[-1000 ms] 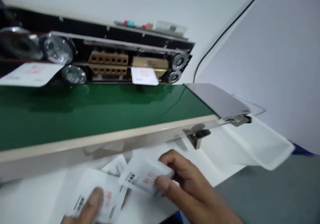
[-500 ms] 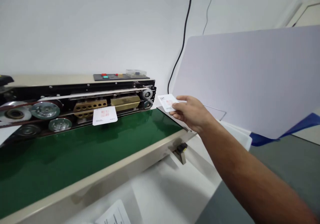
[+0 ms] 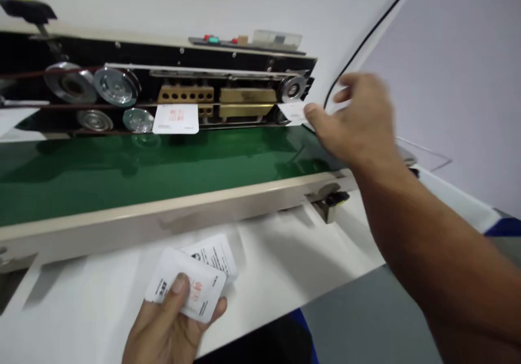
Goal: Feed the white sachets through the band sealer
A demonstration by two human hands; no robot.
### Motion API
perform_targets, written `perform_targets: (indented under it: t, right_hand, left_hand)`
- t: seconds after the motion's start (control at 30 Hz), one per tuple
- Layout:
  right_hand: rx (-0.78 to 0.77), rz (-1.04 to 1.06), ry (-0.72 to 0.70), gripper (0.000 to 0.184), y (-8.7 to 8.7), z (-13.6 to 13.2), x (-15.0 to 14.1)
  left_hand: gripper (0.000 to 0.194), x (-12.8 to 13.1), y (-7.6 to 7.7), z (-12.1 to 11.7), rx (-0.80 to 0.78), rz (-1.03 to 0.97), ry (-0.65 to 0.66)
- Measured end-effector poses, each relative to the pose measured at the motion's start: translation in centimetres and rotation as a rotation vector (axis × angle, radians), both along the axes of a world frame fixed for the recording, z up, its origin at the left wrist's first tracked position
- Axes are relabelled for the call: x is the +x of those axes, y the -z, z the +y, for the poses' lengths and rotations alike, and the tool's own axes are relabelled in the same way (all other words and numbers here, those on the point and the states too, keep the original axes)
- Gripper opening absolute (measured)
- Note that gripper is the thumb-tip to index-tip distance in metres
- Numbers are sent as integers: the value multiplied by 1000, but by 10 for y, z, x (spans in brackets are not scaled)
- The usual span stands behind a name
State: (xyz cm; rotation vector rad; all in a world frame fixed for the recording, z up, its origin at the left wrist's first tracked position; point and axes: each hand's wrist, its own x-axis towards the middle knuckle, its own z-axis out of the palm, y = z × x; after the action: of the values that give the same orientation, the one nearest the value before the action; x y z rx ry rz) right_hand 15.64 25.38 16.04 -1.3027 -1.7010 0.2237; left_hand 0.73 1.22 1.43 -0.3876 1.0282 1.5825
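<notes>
My left hand (image 3: 171, 326) is closed on a small stack of white printed packets (image 3: 189, 282) low in front of me, thumb on top. My right hand (image 3: 358, 122) reaches to the right end of the sealing machine (image 3: 163, 82), with a white packet (image 3: 293, 112) at its fingertips right by the belt rollers; the hand is blurred. Another white packet (image 3: 176, 119) rides upright along the machine's brass blocks above the green conveyor belt (image 3: 122, 163).
A white sheet (image 3: 285, 261) covers the table in front of the conveyor. A pale board (image 3: 459, 71) leans at the right, with a black cable (image 3: 366, 38) on the wall. A control panel (image 3: 244, 41) with red and green buttons tops the machine.
My right hand carried a packet from the pile up to the machine's right end. The packet in the machine moved leftward along the belt. My left hand came back into view with the stack.
</notes>
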Motion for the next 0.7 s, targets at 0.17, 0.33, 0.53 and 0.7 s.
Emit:
perform_targets:
  t: [0.17, 0.33, 0.53, 0.7]
  right_hand:
    - [120, -275, -517, 31, 64, -104, -1]
    - [-405, -97, -887, 31, 116, -134, -12]
    - [-29, 20, -931, 29, 123, -130, -12]
    - [134, -197, -1063, 36, 132, -135, -9]
  left_hand:
    - [45, 1, -5, 3, 106, -20, -46]
    - [66, 2, -1, 1, 194, -21, 16]
    - [66, 3, -5, 3, 99, 49, 73]
    - [67, -1, 0, 5, 184, 6, 35]
